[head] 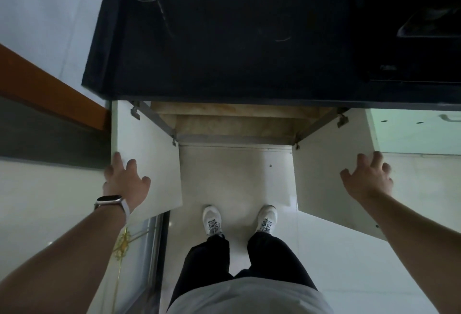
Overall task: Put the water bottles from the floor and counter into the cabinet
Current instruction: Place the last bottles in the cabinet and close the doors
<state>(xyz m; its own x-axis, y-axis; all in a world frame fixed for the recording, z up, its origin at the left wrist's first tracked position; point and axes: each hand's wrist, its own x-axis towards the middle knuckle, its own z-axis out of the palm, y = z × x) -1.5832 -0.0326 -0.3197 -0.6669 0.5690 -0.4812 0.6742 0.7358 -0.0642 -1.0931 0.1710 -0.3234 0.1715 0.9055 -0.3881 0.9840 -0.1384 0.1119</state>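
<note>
Cabinet (pixel 234 124) under the dark worktop (pixel 224 39) stands open, both doors swung outward, its interior between the two grips. Left grip (pixel 126 179), fingers spread, rests on the top edge of the left door (pixel 152 154). Right grip (pixel 366 176), fingers likewise spread, lies at the top edge of the right door (pixel 321 169).

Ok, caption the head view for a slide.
Person's left hand on the left cabinet door, right hand on the right cabinet door, both open under the dark counter.

White shoes (pixel 212 219) on pale floor (pixel 349 268)
</note>
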